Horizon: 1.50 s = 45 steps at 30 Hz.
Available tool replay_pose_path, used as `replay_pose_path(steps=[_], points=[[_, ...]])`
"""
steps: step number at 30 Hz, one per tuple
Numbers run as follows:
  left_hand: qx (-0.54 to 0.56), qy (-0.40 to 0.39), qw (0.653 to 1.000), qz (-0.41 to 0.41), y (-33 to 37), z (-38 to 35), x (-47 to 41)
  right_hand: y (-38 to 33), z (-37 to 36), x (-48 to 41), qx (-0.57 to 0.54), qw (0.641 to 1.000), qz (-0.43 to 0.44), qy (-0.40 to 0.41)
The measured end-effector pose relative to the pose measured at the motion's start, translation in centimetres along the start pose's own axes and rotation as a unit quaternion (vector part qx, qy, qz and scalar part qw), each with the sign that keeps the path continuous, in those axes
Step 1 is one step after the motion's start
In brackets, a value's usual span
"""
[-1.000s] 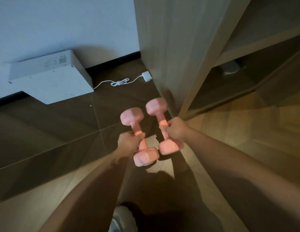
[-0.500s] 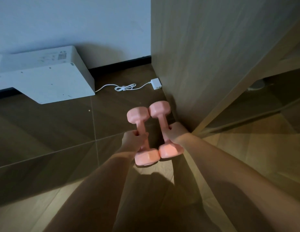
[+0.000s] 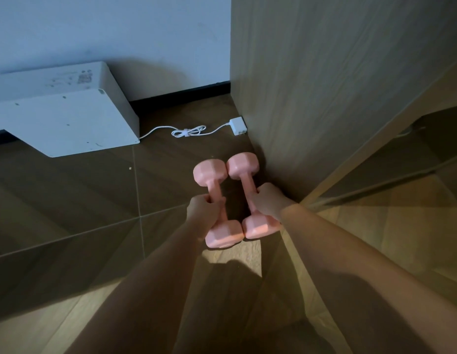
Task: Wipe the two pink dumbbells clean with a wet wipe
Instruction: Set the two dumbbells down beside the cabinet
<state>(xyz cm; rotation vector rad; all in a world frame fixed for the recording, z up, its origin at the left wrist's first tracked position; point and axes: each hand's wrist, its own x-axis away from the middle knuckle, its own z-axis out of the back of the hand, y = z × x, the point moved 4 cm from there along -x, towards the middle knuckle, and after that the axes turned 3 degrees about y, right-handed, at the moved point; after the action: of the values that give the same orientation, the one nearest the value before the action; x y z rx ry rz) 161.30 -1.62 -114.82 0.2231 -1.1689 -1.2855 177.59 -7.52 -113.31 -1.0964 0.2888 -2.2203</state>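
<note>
Two pink dumbbells sat side by side, low at the floor (image 3: 69, 200), at the foot of the wooden cabinet panel (image 3: 324, 98). The left dumbbell (image 3: 215, 190) was gripped by the left hand (image 3: 203, 210), fingers wrapped round the handle. The right dumbbell (image 3: 248, 183) was gripped the same way by the right hand (image 3: 267, 200). I couldn't tell if the heads rested on the floor or hung just above it.

Orientation: both long axes ran near-parallel, away from the person toward the wall (image 3: 120, 29), with the far ends leaning slightly left in view. The near heads touched or almost touched, and the far heads were just beside each other. The right one's far head was just beside the panel.

My read of the step: handling the pair at floor level. Pickup or set-down, the frame didn't say. No wet wipe was in view, so wiping looked not yet started.

To do it well:
- Grip mid-handle so neither head drags the wrist.
- Move both together and level.
- Leave a gap so the heads don't knock.
- Keep the right one off the panel.
- Free one hand for wiping by laying one dumbbell flat; the faceted heads should stop it rolling.
- Wipe the other along its axis, heads then handle.

Further out, a white adapter (image 3: 238, 126) and its cable (image 3: 188, 131) lay on the floor beyond the far heads. A white box (image 3: 69, 121) stood against the wall to the left.
</note>
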Motion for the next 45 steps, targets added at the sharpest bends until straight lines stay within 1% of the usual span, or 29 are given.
replay_pose_path(steps=[2, 4, 6, 7, 8, 9, 11, 14, 17, 19, 22, 26, 34, 38, 41, 45], points=[[-0.019, -0.016, 1.000, 0.002, 0.4, 0.2, 0.1, -0.5, 0.5, 0.8, 0.008, 1.000, 0.015, 0.001], [-0.036, -0.047, 0.998, -0.018, 0.4, 0.8, 0.8, -1.3, 1.3, 1.9, 0.055, 0.997, 0.045, 0.009], [-0.044, -0.103, 0.990, -0.081, -0.1, 1.6, 2.2, -1.4, 2.0, 3.6, 0.142, 0.987, 0.080, 0.006], [-0.074, -0.139, 0.981, -0.118, -0.5, 1.8, 3.0, -1.0, 2.3, 4.6, 0.193, 0.977, 0.090, -0.007], [-0.127, -0.168, 0.966, -0.149, -0.8, 1.9, 3.7, -0.3, 2.3, 5.6, 0.242, 0.965, 0.101, -0.019], [-0.178, -0.185, 0.951, -0.171, -1.0, 1.7, 4.4, 0.6, 2.3, 6.7, 0.289, 0.949, 0.120, -0.024], [-0.242, -0.192, 0.933, -0.184, -1.1, 1.1, 5.3, 1.9, 1.8, 8.0, 0.350, 0.921, 0.172, -0.010], [-0.318, -0.164, 0.914, -0.193, -0.8, 0.1, 5.9, 2.3, 1.1, 7.8, 0.401, 0.889, 0.217, 0.040], [-0.329, -0.123, 0.915, -0.199, -0.7, -0.6, 6.1, 2.3, 0.6, 7.4, 0.413, 0.877, 0.233, 0.075], [-0.308, -0.102, 0.921, -0.215, -0.7, -0.9, 6.3, 2.4, 0.5, 7.3, 0.422, 0.871, 0.236, 0.091], [-0.271, -0.094, 0.932, -0.222, -0.9, -1.5, 6.5, 2.3, 1.1, 7.1, 0.424, 0.872, 0.231, 0.080], [-0.248, -0.082, 0.937, -0.232, -0.9, -2.0, 6.4, 2.2, 1.7, 7.0, 0.433, 0.862, 0.243, 0.100], [-0.256, -0.092, 0.935, -0.228, -0.5, -1.7, 6.0, 2.9, 0.9, 6.8, 0.404, 0.878, 0.223, 0.129], [-0.277, -0.096, 0.929, -0.226, -0.3, -1.9, 5.9, 3.1, 1.0, 6.8, 0.404, 0.871, 0.236, 0.147], [-0.297, -0.103, 0.925, -0.213, -0.1, -1.9, 5.8, 3.0, 0.9, 6.7, 0.392, 0.875, 0.237, 0.157], [-0.327, -0.121, 0.916, -0.199, -0.3, -2.0, 5.6, 3.3, 0.9, 6.8, 0.389, 0.865, 0.250, 0.194]])
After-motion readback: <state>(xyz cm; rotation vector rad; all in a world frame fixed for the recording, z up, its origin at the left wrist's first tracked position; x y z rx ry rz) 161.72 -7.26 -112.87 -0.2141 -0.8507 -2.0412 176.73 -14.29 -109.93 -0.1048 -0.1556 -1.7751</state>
